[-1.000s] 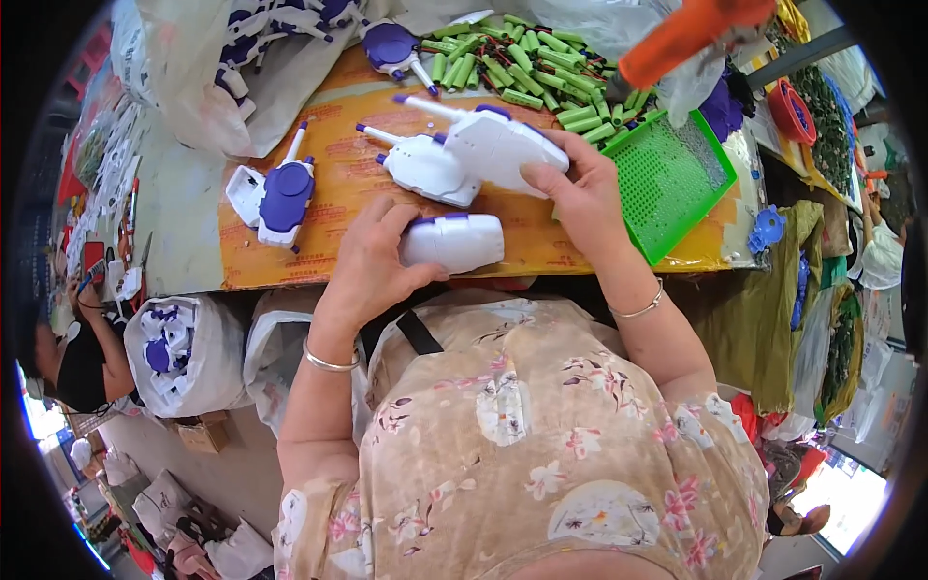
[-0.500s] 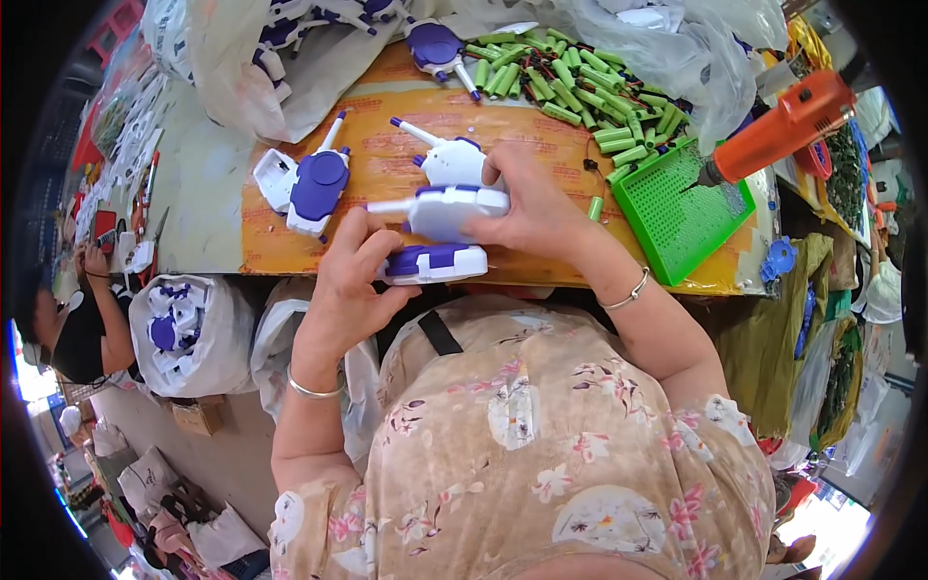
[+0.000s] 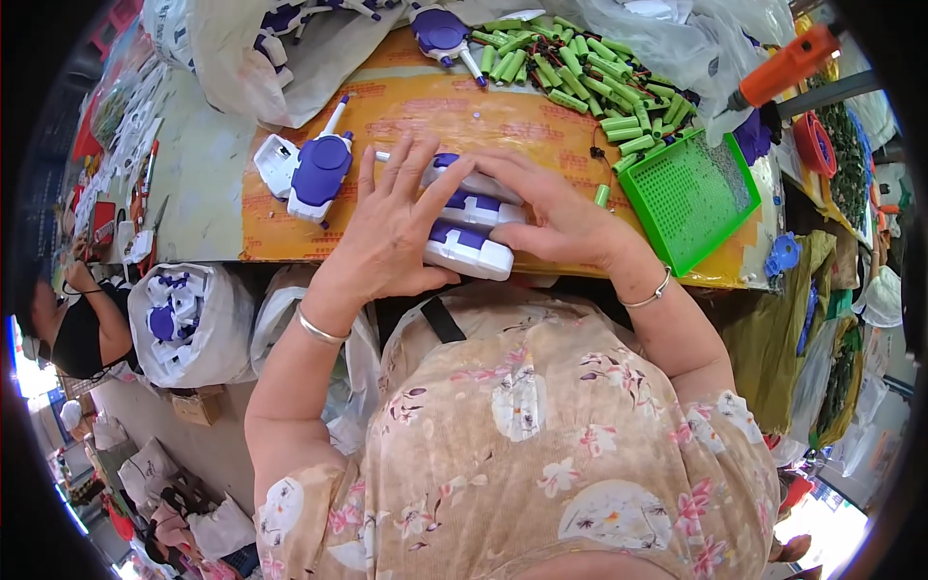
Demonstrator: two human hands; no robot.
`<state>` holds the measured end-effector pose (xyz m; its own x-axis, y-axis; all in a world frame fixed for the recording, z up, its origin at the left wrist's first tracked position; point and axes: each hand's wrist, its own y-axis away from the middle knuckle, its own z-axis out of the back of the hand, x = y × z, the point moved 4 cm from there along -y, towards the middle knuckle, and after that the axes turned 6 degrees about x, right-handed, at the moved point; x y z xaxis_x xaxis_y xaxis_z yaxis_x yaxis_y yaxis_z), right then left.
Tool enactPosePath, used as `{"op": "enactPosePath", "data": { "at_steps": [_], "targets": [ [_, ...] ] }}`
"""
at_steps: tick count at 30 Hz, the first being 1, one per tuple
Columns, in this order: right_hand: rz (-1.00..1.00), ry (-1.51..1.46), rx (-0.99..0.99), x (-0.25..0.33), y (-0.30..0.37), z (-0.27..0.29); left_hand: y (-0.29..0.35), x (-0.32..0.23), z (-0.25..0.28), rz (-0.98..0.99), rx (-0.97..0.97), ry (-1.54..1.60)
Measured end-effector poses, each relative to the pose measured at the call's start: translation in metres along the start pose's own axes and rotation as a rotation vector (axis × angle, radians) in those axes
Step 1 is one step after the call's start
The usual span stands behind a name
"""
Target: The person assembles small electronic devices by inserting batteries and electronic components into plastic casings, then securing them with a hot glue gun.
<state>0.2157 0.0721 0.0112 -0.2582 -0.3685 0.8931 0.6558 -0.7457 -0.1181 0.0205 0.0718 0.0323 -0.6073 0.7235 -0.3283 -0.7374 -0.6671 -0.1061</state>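
Observation:
In front of me, near the table edge, white-and-purple plastic housings stand on their sides close together in a row. The nearest housing (image 3: pixel 471 253) touches the middle housing (image 3: pixel 478 208); the far one is mostly hidden under my fingers. My left hand (image 3: pixel 391 227) spreads its fingers along the left ends of the row, thumb by the nearest housing. From the right, my right hand (image 3: pixel 565 213) curls around the middle and far housings, thumb on the near side and fingers across the far side. At the left lies another purple-and-white housing (image 3: pixel 322 172) beside an open white shell (image 3: pixel 277 166).
Green cylindrical batteries with wires (image 3: pixel 599 82) are heaped at the back. A green tray (image 3: pixel 667 232) of small screws sits right, below an orange power screwdriver (image 3: pixel 788 68). A plastic bag (image 3: pixel 208 338) of housings stands at the left; a co-worker's arm (image 3: pixel 108 314) is beyond it.
The housing that my right hand held flat-side toward me now stands in the row. My left hand has opened and moved right over the row. The orange screwdriver has swung up and right.

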Motion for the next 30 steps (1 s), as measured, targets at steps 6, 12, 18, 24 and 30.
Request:
{"op": "enactPosePath", "data": {
  "at_steps": [6, 12, 18, 24, 30],
  "targets": [
    [-0.204, -0.462, -0.072, -0.014, 0.011, 0.002, -0.025, 0.005, 0.002, -0.053, 0.214, 0.027],
    [0.002, -0.399, -0.203, -0.018, 0.029, -0.010, -0.032, 0.013, -0.005, -0.126, 0.085, 0.158],
    [0.116, 0.019, -0.315, 0.018, 0.017, -0.010, -0.013, 0.005, 0.016, 0.018, 0.037, 0.458],
    [0.287, -0.184, -0.142, 0.075, -0.011, -0.016, 0.074, 0.013, 0.012, 0.126, -0.234, 1.583],
    [0.043, -0.430, -0.240, 0.032, 0.000, -0.013, 0.302, 0.078, -0.078, 0.235, -0.555, 1.709]
  ]
}}
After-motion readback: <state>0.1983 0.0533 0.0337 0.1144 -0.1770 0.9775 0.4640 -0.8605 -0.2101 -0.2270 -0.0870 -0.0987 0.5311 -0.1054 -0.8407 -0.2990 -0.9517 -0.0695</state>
